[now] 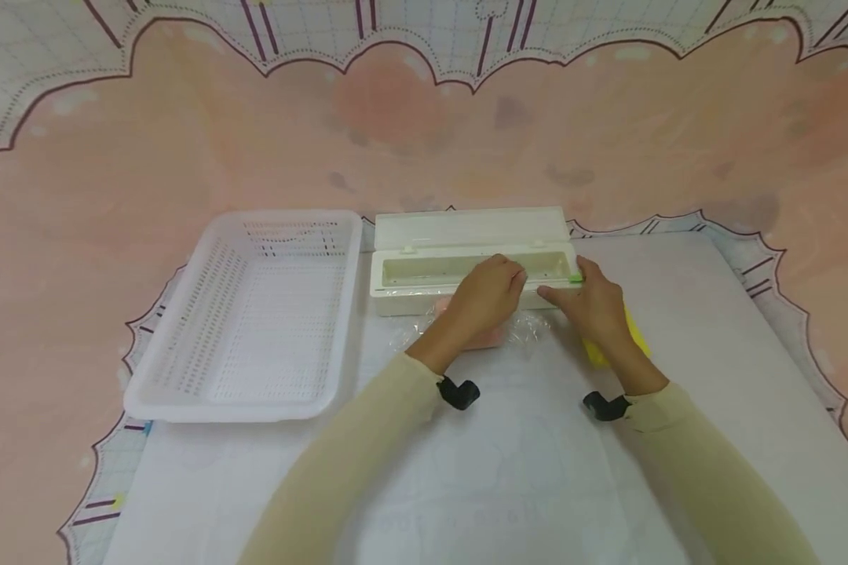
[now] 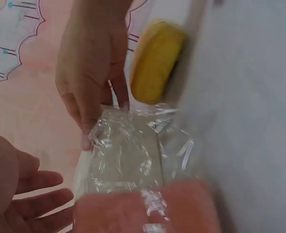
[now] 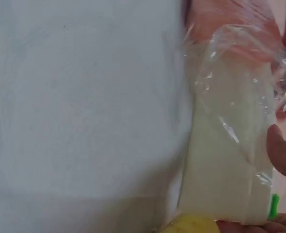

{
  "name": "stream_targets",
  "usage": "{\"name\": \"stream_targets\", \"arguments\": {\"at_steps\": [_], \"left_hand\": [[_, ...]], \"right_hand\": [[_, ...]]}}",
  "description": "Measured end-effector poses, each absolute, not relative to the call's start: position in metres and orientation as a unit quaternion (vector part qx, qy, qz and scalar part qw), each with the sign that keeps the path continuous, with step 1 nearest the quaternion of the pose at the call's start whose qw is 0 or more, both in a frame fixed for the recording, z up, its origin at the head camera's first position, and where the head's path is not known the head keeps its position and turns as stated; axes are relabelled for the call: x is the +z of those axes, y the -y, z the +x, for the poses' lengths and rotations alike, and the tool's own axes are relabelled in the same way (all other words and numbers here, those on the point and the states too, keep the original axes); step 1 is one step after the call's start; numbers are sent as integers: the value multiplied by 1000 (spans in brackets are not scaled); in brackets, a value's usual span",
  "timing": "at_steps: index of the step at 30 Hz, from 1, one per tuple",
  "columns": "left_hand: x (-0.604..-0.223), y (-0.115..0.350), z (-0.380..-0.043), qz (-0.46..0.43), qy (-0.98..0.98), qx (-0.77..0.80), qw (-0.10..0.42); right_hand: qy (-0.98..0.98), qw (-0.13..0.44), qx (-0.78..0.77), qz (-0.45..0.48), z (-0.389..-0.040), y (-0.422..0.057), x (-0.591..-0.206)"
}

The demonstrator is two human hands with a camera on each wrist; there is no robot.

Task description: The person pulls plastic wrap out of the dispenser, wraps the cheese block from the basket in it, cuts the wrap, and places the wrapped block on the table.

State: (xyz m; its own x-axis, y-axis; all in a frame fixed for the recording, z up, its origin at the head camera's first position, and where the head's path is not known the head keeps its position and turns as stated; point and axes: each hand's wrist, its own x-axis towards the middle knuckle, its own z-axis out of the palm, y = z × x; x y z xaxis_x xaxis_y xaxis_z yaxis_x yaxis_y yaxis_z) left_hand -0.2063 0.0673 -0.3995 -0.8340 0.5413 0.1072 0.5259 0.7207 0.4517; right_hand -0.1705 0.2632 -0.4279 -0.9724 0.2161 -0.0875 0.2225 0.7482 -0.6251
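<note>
A long white cling film dispenser [image 1: 396,304] lies lengthwise with its lid [image 1: 469,227] raised at the back. Clear film [image 2: 126,145] hangs over its front and lies crinkled around a pink block [image 2: 148,208] in front. My right hand [image 1: 599,310] grips the dispenser's right end, thumb along the front edge, near a small green slider [image 1: 575,278]. Over the middle of the dispenser is my left hand [image 1: 484,297]; the left wrist view shows its fingers [image 2: 43,204] loosely spread beside the box with nothing held. Part of the pink block hides behind the left wrist in the head view.
To the left stands a white perforated basket [image 1: 236,411]. A yellow block [image 2: 157,63] lies by the right hand, partly hidden under the wrist in the head view. White sheeting [image 1: 509,486] covers the table over a patterned, scallop-edged cloth [image 1: 795,314].
</note>
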Motion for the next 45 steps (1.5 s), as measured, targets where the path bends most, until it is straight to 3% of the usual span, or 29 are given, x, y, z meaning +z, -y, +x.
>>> {"name": "stream_targets", "arguments": {"at_steps": [3, 6, 10, 15, 29, 45], "left_hand": [[-397, -92, -224, 303, -908, 277, 82], [-398, -111, -236, 302, -900, 289, 126], [-400, -125, -243, 270, -905, 293, 153], [-405, -137, -247, 203, -912, 304, 184], [-395, -150, -243, 62, -945, 243, 209], [-377, -132, -254, 4, -916, 232, 328]], "right_hand": [[-935, -15, -335, 113, -172, -267, -432], [-939, -75, -324, 90, -176, -272, -437], [-941, -132, -307, 59, -180, -276, -444], [-938, -153, -306, 50, -180, -280, -446], [-931, -129, -331, 79, -181, -281, -446], [-935, -126, -322, 74, -181, -283, -444]]}}
